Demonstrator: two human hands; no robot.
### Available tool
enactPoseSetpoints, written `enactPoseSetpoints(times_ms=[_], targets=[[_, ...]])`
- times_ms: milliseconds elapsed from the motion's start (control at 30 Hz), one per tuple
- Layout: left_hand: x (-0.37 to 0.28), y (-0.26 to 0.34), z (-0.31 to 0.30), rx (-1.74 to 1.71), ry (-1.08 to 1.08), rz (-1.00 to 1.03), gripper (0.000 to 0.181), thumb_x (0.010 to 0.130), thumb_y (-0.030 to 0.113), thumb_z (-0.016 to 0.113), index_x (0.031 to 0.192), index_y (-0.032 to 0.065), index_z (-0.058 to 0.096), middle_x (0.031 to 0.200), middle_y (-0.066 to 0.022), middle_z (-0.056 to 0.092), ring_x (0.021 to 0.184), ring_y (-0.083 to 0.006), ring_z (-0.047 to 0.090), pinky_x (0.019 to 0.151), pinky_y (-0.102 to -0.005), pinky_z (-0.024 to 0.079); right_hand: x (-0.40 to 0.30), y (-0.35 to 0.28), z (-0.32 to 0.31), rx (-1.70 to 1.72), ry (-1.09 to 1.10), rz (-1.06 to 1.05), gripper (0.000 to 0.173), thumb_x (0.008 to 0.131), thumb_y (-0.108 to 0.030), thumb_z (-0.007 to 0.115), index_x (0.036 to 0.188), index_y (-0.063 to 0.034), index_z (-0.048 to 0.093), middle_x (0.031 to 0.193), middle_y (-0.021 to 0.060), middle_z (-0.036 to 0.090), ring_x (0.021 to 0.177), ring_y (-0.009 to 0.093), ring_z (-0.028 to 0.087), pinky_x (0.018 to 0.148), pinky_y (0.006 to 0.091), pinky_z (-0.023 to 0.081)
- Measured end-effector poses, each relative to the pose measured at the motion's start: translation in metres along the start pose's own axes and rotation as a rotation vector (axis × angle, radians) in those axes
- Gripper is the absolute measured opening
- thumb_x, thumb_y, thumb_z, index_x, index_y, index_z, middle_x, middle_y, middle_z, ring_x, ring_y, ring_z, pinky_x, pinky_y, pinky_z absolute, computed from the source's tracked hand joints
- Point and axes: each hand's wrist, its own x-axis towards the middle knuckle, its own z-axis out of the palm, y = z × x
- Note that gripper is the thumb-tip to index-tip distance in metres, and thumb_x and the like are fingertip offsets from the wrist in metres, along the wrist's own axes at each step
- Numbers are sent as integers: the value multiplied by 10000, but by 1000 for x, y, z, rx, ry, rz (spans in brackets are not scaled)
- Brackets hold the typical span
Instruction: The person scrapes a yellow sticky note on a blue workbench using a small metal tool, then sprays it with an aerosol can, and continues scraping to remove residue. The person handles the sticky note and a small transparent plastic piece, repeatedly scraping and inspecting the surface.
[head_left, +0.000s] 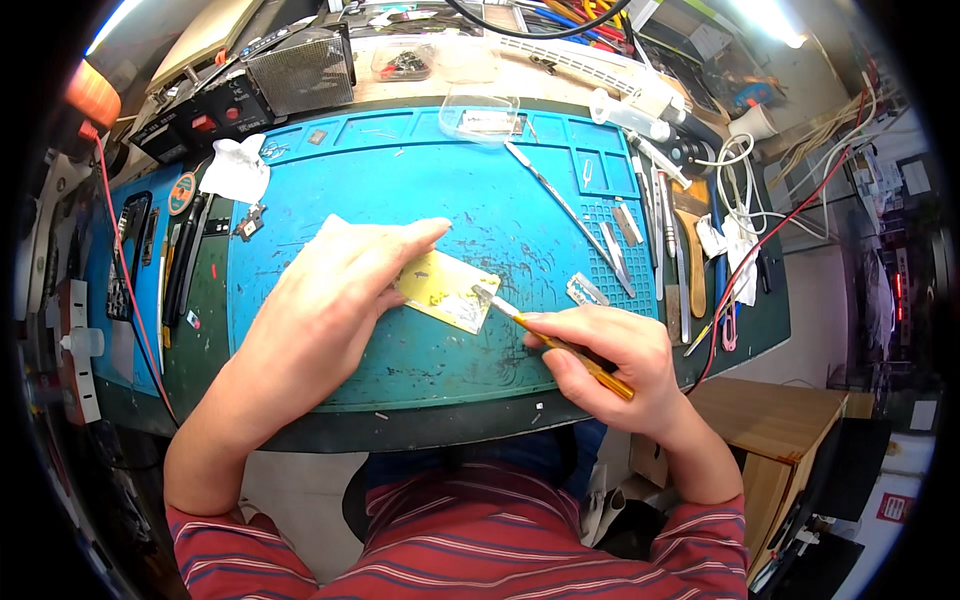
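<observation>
My left hand (337, 300) grips a small flat yellow plate (448, 289) by its left end, with the thumb along the upper edge. Dark specks and pale, shiny patches mark the plate's right half. In my right hand (611, 360) is a slim craft knife (574, 352) with a gold-coloured handle. Its flat metal blade touches the plate near the right edge. Both hands are over a blue silicone repair mat (337, 180), which is scuffed dark around the plate. A razor blade (586, 289) lies on the mat beyond my right hand.
Loose blades (615, 247) and a long metal spudger (559, 199) lie on the mat's right. Beyond them are tweezers (664, 214), a wooden-handled brush (690, 247) and a syringe (656, 157). A clear plastic box (480, 112) stands at the back. At left are crumpled tissue (236, 169) and a phone frame (129, 255).
</observation>
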Motion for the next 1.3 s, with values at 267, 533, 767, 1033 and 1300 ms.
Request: enactPoseSetpoints(times_ms=[267, 533, 767, 1033, 1300], targets=[[2, 1, -4, 54, -2, 2, 636, 862, -71, 730, 1471, 70, 609, 1265, -140, 711, 1178, -346, 648, 1045, -441, 499, 2, 3, 3, -48, 7, -26, 341, 916, -5, 730, 1256, 3, 756, 982, 123, 792, 839, 262, 773, 761, 348, 601], [0, -1, -4, 30, -11, -9, 611, 895, -29, 720, 1484, 63, 588, 1255, -168, 681, 1150, -365, 630, 1036, -447, 496, 2, 1, -1, -28, -4, -6, 330, 913, -5, 732, 1241, 9, 761, 969, 128, 791, 836, 265, 772, 753, 350, 598], [1, -2, -4, 19, -4, -34, 681, 851, -57, 750, 1498, 79, 584, 1231, -135, 719, 1173, -340, 657, 1044, -444, 498, 6, 4, 1, -16, -15, -14, 346, 917, -10, 731, 1263, 1, 753, 975, 128, 793, 841, 265, 771, 760, 352, 600], [1, -2, -3, 17, 3, -34, 683, 852, -56, 754, 1500, 78, 585, 1220, -135, 721, 1159, -337, 665, 1035, -439, 506, 5, 3, 0, -29, -23, 12, 340, 925, -23, 737, 1264, -9, 754, 995, 134, 796, 860, 268, 776, 775, 353, 603], [0, -3, -3, -8, -3, -37, 695, 842, -60, 762, 1500, 76, 583, 1210, -135, 721, 1151, -330, 672, 1033, -436, 513, 9, 2, 4, -36, -12, 7, 342, 928, -36, 742, 1270, -25, 756, 986, 122, 797, 862, 267, 777, 770, 354, 599]])
